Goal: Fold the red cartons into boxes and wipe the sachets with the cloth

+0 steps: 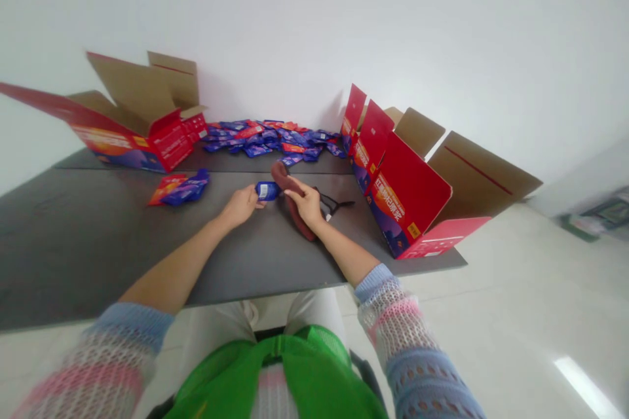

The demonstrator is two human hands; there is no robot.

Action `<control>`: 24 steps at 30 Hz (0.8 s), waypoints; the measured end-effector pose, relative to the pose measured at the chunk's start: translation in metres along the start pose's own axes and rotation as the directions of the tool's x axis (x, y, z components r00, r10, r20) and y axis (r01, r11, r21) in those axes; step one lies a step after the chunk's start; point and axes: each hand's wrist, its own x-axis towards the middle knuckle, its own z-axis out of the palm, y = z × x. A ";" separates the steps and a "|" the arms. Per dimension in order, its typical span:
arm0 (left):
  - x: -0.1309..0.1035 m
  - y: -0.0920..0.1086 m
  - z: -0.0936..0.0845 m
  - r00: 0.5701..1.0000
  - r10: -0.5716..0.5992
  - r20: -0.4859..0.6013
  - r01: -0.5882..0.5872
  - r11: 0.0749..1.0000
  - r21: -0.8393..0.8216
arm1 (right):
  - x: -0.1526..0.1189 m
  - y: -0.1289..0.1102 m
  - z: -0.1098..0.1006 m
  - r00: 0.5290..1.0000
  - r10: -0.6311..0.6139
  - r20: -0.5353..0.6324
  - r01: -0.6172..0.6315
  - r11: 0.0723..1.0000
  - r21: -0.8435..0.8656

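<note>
A small blue packet (266, 192) with a white label is held up over the grey table (236, 268). My left hand (240, 205) pinches its left end, fingers closed. At the packet's right end are the closed fingertips of my right hand (307, 207), which seem to grip its edge. Behind and below the right hand is a curved, brown, padded-looking thing (281, 174); its kind is unclear and the hand hides its middle. Dark straps or cords (336, 204) lie just right of it.
A heap of blue and red packets (268, 137) lies along the wall. A small pile of packets (184, 188) is at left. Open red cartons (170, 137) stand at back left, and more open cartons (407, 200) line the right edge with flaps up.
</note>
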 end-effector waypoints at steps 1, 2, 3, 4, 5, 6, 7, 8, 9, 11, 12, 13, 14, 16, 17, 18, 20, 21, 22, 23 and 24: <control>0.001 -0.002 0.005 0.999 -0.024 -0.025 0.021 0.993 -0.120 | -0.003 -0.004 0.003 1.000 -0.019 0.010 0.019 1.000 -0.009; 0.001 -0.002 0.010 0.999 -0.033 -0.031 0.025 0.975 -0.219 | -0.007 -0.008 0.006 0.998 -0.049 0.048 0.051 0.998 -0.042; 0.001 -0.002 0.015 0.999 -0.029 -0.021 0.022 0.956 -0.291 | -0.010 -0.012 0.010 0.991 -0.085 0.105 0.095 0.991 -0.095; 0.000 -0.001 0.019 1.000 -0.019 0.000 0.018 0.941 -0.337 | -0.013 -0.014 0.012 0.978 -0.116 0.174 0.145 0.976 -0.161; 0.000 0.000 0.022 1.000 -0.014 0.025 0.023 0.930 -0.367 | -0.016 -0.017 0.015 0.960 -0.135 0.246 0.193 0.954 -0.230; -0.002 0.002 0.023 0.998 -0.025 0.052 0.043 0.919 -0.392 | -0.018 -0.018 0.017 0.941 -0.137 0.310 0.233 0.927 -0.295; -0.003 0.004 0.023 0.996 -0.051 0.077 0.079 0.906 -0.416 | -0.019 -0.018 0.019 0.925 -0.126 0.358 0.258 0.900 -0.351; -0.005 0.007 0.022 0.990 -0.088 0.108 0.127 0.890 -0.439 | -0.019 -0.018 0.020 0.912 -0.105 0.396 0.272 0.879 -0.392; -0.006 0.010 0.019 0.981 -0.130 0.144 0.183 0.872 -0.453 | -0.017 -0.016 0.020 0.900 -0.081 0.428 0.278 0.864 -0.420; -0.009 0.016 0.009 0.949 -0.204 0.238 0.292 0.851 -0.435 | -0.013 -0.013 0.018 0.870 -0.040 0.492 0.286 0.853 -0.436; -0.010 0.019 0.004 0.930 -0.233 0.286 0.337 0.849 -0.406 | -0.010 -0.010 0.015 0.849 -0.027 0.527 0.293 0.855 -0.428; -0.011 0.022 -0.001 0.910 -0.258 0.325 0.374 0.848 -0.376 | -0.007 -0.008 0.013 0.828 -0.022 0.560 0.301 0.860 -0.412; -0.013 0.026 -0.004 0.893 -0.281 0.352 0.404 0.845 -0.350 | -0.005 -0.006 0.010 0.809 -0.021 0.587 0.307 0.867 -0.393; -0.015 0.033 -0.006 0.881 -0.306 0.361 0.424 0.849 -0.315 | -0.001 -0.004 0.007 0.782 -0.028 0.622 0.318 0.877 -0.361; -0.016 0.036 -0.005 0.883 -0.312 0.350 0.420 0.858 -0.295 | -0.001 -0.003 0.006 0.773 -0.029 0.633 0.324 0.877 -0.355; -0.017 0.039 -0.003 0.887 -0.322 0.332 0.416 0.869 -0.267 | 0.000 -0.003 0.005 0.767 -0.028 0.641 0.331 0.874 -0.357; -0.018 0.044 0.002 0.883 -0.373 0.285 0.434 0.881 -0.189 | -0.001 -0.005 0.005 0.755 -0.024 0.655 0.352 0.858 -0.374; -0.018 0.046 0.005 0.869 -0.419 0.263 0.463 0.875 -0.139 | -0.001 -0.006 0.006 0.748 -0.022 0.663 0.366 0.847 -0.385; -0.019 0.047 0.006 0.849 -0.472 0.238 0.502 0.861 -0.084 | -0.001 -0.007 0.006 0.740 -0.020 0.672 0.382 0.835 -0.395; -0.019 0.048 0.006 0.825 -0.519 0.224 0.538 0.843 -0.029 | -0.002 -0.009 0.007 0.730 -0.017 0.683 0.398 0.824 -0.404; -0.020 0.048 0.005 0.801 -0.555 0.224 0.564 0.825 0.026 | -0.002 -0.010 0.008 0.720 -0.012 0.694 0.412 0.812 -0.414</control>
